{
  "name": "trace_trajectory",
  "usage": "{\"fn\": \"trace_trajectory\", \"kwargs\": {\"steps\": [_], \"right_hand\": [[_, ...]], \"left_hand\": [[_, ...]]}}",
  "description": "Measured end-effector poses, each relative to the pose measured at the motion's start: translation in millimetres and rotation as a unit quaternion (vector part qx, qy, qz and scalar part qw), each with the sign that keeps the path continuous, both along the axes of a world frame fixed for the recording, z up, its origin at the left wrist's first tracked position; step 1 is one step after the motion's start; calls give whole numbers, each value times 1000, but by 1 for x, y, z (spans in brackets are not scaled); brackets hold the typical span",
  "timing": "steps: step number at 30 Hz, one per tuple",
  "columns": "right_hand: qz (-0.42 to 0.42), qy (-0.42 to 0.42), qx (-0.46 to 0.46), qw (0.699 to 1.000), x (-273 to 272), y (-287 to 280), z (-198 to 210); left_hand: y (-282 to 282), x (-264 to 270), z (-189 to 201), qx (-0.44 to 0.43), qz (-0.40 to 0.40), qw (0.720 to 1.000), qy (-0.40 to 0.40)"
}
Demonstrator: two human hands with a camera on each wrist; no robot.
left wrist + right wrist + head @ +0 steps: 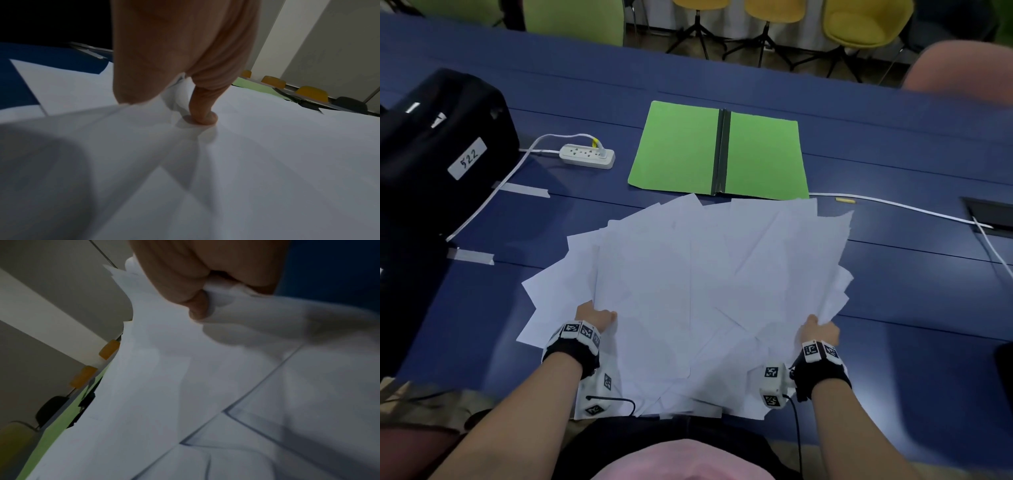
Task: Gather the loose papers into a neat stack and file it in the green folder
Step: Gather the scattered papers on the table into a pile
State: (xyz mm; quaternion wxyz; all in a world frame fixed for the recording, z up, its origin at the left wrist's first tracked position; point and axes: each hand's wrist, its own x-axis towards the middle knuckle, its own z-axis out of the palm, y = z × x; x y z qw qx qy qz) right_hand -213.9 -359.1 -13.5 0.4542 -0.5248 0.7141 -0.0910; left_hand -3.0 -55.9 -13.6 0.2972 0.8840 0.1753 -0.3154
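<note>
Both hands, left (595,317) and right (818,329), grip the fanned papers (688,291) below the green folder (678,150).

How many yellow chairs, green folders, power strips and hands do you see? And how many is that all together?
yellow chairs: 3
green folder: 1
power strip: 1
hands, left hand and right hand: 2
Total: 7
The papers that both hands grip overlap too much to count.
</note>
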Motion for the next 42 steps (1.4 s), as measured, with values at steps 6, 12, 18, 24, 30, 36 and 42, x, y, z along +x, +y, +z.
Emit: {"fn": "trace_trajectory", "kwargs": {"steps": [6,12,18,24,30,36,42], "right_hand": [[29,5,-20,999,-1,5,2],[-110,-27,-185,976,-14,-10,26],[-158,-50,-248,954,-14,-8,40],[-180,-218,-324,903,11,-31,88],[14,-187,-177,966,41,1,66],[198,2,40,979,30,44,14],[175,4,1,985,34,63,1]], "left_hand": [[-2,1,5,6,-15,1000,9],[1,5,1,8,-16,1000,23],[2,10,-5,29,-36,998,35],[1,10,14,77,-107,990,59],[-7,15,25,110,-204,970,78],[-13,9,20,116,-208,969,62],[-18,4,11,65,-197,973,97]]}}
